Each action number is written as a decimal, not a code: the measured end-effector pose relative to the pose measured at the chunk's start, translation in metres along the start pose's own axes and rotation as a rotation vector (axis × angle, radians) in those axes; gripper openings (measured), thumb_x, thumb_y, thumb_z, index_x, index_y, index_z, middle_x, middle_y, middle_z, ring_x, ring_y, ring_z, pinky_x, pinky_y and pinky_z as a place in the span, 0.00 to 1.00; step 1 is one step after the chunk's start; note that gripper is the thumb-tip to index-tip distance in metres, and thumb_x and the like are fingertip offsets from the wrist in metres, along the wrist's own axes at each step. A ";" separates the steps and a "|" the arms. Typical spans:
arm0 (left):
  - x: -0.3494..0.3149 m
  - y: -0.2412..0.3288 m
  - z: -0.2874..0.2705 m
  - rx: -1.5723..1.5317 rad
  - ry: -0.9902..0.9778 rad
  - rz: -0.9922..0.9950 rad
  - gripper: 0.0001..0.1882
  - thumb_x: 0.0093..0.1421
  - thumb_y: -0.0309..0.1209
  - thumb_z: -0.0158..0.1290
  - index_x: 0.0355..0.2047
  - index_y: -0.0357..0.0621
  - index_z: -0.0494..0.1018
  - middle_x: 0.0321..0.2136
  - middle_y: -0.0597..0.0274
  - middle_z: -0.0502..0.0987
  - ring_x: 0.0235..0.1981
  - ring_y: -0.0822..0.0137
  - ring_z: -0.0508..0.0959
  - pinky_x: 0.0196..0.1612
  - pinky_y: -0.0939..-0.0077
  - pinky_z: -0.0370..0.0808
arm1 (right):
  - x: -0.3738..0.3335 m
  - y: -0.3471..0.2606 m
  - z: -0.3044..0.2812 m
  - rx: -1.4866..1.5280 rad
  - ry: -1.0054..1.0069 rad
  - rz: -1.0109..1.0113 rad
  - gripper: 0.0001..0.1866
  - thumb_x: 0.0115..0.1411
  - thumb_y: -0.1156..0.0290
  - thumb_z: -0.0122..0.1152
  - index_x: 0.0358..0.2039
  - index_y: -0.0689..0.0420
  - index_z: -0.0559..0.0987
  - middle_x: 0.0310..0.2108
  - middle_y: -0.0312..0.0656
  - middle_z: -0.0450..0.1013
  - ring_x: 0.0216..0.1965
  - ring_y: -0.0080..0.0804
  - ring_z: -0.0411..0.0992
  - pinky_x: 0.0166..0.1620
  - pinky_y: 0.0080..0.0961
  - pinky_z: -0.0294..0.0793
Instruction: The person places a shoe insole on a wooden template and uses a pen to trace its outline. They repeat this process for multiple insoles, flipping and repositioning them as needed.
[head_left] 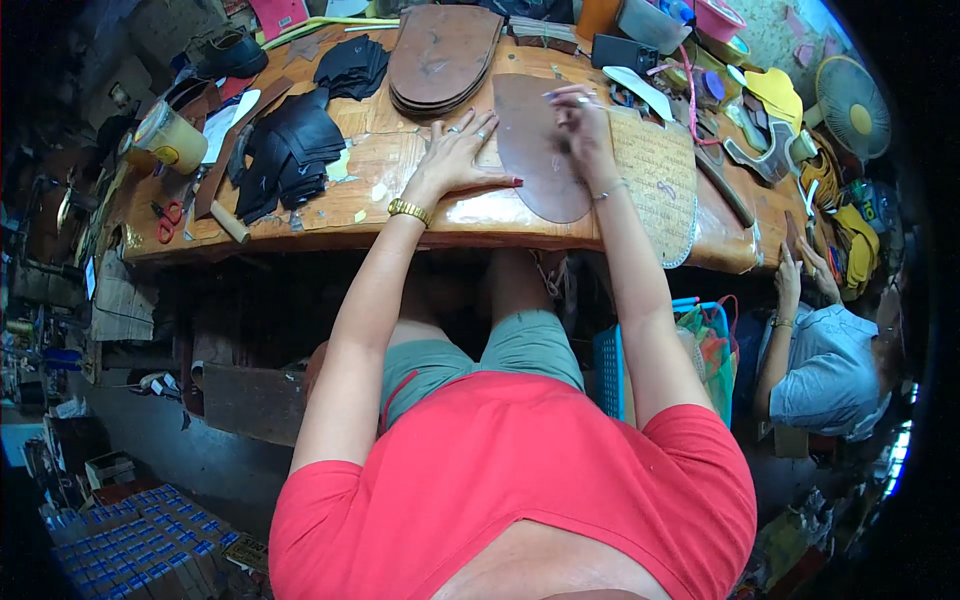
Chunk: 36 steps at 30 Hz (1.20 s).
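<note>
- Right hand [588,128]: I saw it over the upper right part of the brown leather piece [530,150], fingers bent inward and bunched. Blurred at the tips; I couldn't tell whether it pinched anything.
- Left hand [458,158]: spread wide, palm down, gripping nothing. Thumb rested on the leather piece's left part, fingers fanned toward its upper left edge.
- Leather piece: one flat oblong with a rounded lower end, lying on the wooden bench [375,122] in front of me, between the two hands.
- Just right of it I had a tan sheet [655,185] with handwriting, curved at its lower end.
- Beyond the left hand, a stack of brown rounded pieces [445,50].
- Left along the bench: two piles of black pieces, the nearer [290,150] and the farther [352,67]; then a tub [172,138] of yellowish stuff and red-handled scissors [168,222] near the left end.
- Right along the bench: a dark-handled tool [727,188], a pink strap [690,95], a yellow piece [775,97].
- Farther right I caught a fan [853,110] and, lower, a co-worker in a blue shirt [825,370], hands at the bench edge.
- Below the bench, right of my legs: a blue basket [608,370].
</note>
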<state>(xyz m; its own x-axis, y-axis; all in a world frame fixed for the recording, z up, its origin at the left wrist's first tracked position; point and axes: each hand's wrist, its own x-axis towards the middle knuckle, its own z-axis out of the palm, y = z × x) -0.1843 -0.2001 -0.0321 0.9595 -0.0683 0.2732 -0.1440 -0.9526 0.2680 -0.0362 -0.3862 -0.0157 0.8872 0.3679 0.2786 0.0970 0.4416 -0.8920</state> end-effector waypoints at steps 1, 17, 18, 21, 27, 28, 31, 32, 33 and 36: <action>0.001 0.000 0.001 -0.013 -0.004 0.003 0.65 0.35 0.78 0.50 0.64 0.40 0.56 0.66 0.55 0.55 0.68 0.55 0.51 0.64 0.39 0.42 | -0.002 -0.017 -0.009 -0.076 0.074 -0.035 0.07 0.58 0.72 0.53 0.33 0.58 0.78 0.25 0.41 0.77 0.17 0.20 0.69 0.21 0.15 0.68; 0.011 -0.006 0.001 -0.065 -0.080 0.041 0.63 0.38 0.74 0.53 0.65 0.43 0.54 0.67 0.54 0.53 0.69 0.55 0.47 0.65 0.42 0.39 | -0.092 -0.085 -0.213 -1.291 0.611 -0.096 0.18 0.40 0.63 0.76 0.24 0.61 0.78 0.24 0.45 0.76 0.28 0.36 0.76 0.34 0.30 0.73; 0.010 -0.006 0.000 -0.064 -0.071 0.039 0.63 0.37 0.75 0.53 0.65 0.42 0.54 0.67 0.54 0.53 0.69 0.55 0.47 0.66 0.43 0.39 | -0.089 -0.085 -0.216 -1.217 0.616 -0.068 0.16 0.41 0.67 0.76 0.24 0.61 0.77 0.24 0.44 0.76 0.28 0.33 0.76 0.34 0.28 0.73; 0.007 -0.006 0.000 -0.059 -0.042 0.036 0.65 0.36 0.76 0.52 0.64 0.41 0.56 0.67 0.55 0.53 0.69 0.56 0.47 0.66 0.43 0.39 | -0.079 -0.091 -0.224 -0.450 0.439 -0.091 0.10 0.45 0.80 0.70 0.25 0.60 0.75 0.27 0.42 0.76 0.30 0.27 0.75 0.36 0.22 0.74; 0.004 -0.007 0.005 -0.014 0.001 0.037 0.61 0.37 0.73 0.55 0.64 0.46 0.57 0.66 0.57 0.54 0.69 0.56 0.50 0.64 0.42 0.43 | -0.066 -0.120 -0.154 -0.326 0.310 -0.137 0.10 0.48 0.88 0.65 0.28 0.60 0.75 0.30 0.40 0.75 0.33 0.27 0.75 0.42 0.21 0.76; 0.004 -0.008 0.005 -0.021 0.004 0.038 0.61 0.37 0.73 0.55 0.64 0.46 0.57 0.66 0.57 0.54 0.69 0.56 0.50 0.64 0.42 0.43 | -0.059 -0.114 -0.145 -0.348 0.290 -0.147 0.10 0.48 0.88 0.65 0.28 0.60 0.75 0.30 0.40 0.75 0.33 0.27 0.75 0.42 0.20 0.76; 0.002 -0.005 0.001 -0.044 -0.002 0.031 0.64 0.34 0.74 0.55 0.64 0.43 0.57 0.66 0.57 0.55 0.69 0.57 0.50 0.65 0.42 0.41 | -0.042 -0.072 -0.114 -0.300 0.242 -0.131 0.11 0.47 0.86 0.67 0.30 0.60 0.76 0.31 0.38 0.74 0.35 0.27 0.74 0.42 0.21 0.76; 0.002 -0.003 0.000 -0.052 -0.008 0.029 0.65 0.33 0.75 0.54 0.64 0.41 0.56 0.66 0.57 0.55 0.69 0.57 0.50 0.65 0.42 0.40 | -0.041 -0.061 -0.099 -0.318 0.248 -0.109 0.12 0.47 0.86 0.67 0.30 0.60 0.75 0.31 0.38 0.73 0.36 0.27 0.73 0.42 0.21 0.76; 0.002 -0.004 0.002 -0.050 0.014 0.034 0.65 0.33 0.75 0.55 0.64 0.42 0.56 0.66 0.57 0.55 0.69 0.57 0.50 0.65 0.42 0.40 | -0.038 -0.047 -0.089 -0.266 0.227 -0.111 0.12 0.47 0.86 0.67 0.31 0.60 0.75 0.32 0.38 0.73 0.35 0.27 0.73 0.42 0.21 0.76; 0.004 -0.007 0.007 -0.054 0.059 0.056 0.65 0.32 0.75 0.55 0.65 0.46 0.55 0.67 0.58 0.54 0.69 0.57 0.49 0.65 0.40 0.40 | -0.023 0.000 -0.084 -0.288 0.198 -0.171 0.13 0.49 0.85 0.64 0.35 0.59 0.74 0.33 0.41 0.72 0.39 0.26 0.72 0.42 0.20 0.73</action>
<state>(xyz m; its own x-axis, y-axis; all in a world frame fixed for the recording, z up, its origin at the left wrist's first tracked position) -0.1773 -0.1958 -0.0393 0.9339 -0.1021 0.3427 -0.2117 -0.9302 0.2997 -0.0184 -0.4629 -0.0521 0.9142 0.1311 0.3834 0.3493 0.2243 -0.9097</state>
